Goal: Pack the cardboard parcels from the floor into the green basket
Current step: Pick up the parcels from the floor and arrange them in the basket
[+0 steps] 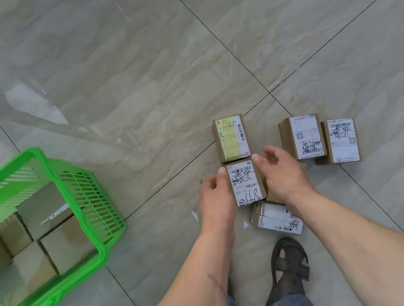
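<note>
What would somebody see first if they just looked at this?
The bright green basket at the left jumps out first, with brown parcels already packed inside. Next come the two hands at the middle: the left hand and right hand sit either side of a labelled parcel on the floor. Four more parcels lie around it, one with a yellow label just beyond.
</note>
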